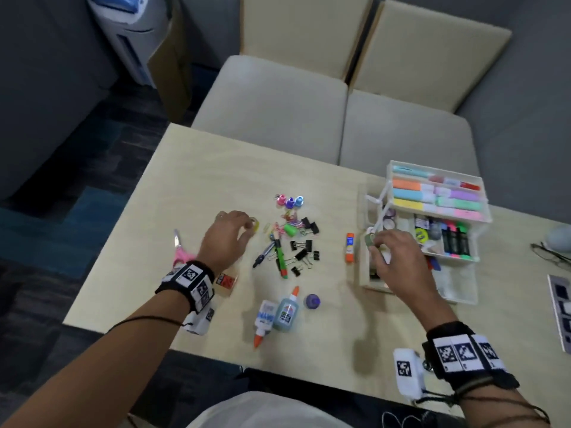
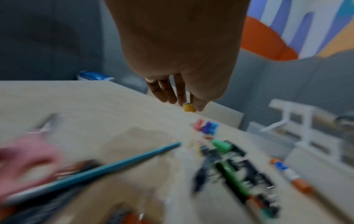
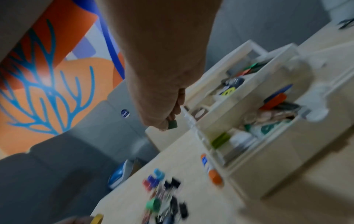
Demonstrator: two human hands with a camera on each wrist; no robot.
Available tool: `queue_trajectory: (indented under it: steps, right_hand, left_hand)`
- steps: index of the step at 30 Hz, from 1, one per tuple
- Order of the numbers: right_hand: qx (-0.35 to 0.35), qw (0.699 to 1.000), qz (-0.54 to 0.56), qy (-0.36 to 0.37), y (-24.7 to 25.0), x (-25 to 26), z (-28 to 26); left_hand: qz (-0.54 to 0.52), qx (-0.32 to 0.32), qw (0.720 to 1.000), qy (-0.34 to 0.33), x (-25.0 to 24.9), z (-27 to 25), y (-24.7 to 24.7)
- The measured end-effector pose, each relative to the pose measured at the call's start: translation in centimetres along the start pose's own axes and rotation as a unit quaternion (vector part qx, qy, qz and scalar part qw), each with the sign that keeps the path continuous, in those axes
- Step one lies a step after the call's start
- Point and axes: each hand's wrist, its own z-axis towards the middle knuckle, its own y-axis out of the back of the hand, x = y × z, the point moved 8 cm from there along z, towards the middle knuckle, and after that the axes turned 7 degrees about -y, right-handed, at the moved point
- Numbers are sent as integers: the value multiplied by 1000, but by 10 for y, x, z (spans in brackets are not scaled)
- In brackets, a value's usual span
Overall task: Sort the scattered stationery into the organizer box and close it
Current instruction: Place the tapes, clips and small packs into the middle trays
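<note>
Thumb and forefinger of the left hand (image 1: 227,234) pinched a small yellow tape roll (image 2: 188,107) just above the table (image 1: 197,168), the other fingers (image 2: 162,92) hanging straight beside it, the palm turned down and the forearm reaching in from the near left edge. The right hand (image 1: 394,261), fingers curled, pinched a small green tape roll (image 3: 172,125) at the left edge of the open organizer (image 1: 482,217), wrist raised and the forearm coming in from the near right. The organizer stood at the table's right side with its tiers fanned out, highlighters (image 1: 438,196) lying in the top tray and markers (image 1: 455,240) upright in the one below. Between the hands lay the scattered pile: black binder clips (image 1: 304,253), a green pen (image 1: 281,259), coloured paper clips (image 1: 289,217) and three bright pushpin-like pieces (image 1: 289,201) at its far end. An orange-capped glue stick (image 1: 349,247) lay just left of the organizer. Two glue bottles (image 1: 275,313) and a purple roll (image 1: 312,301) lay nearer the person, and pink-handled scissors (image 1: 180,251) lay beside the left wrist.
</note>
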Motion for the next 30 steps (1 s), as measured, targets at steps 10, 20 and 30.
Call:
queue_trajectory:
  steps: [10,20,30]
  right_hand:
    - [131,988,-71,-30,4,-66,40]
    - [90,993,-67,-25,7,-66,50]
    - [138,985,99,-44,-2,-103,47]
  left_hand:
    - [-120,27,985,-120,-171,38,-30]
    - [-93,59,982,-156,-235,45,-60]
    - [-9,74,984,-160,-293,84,-95]
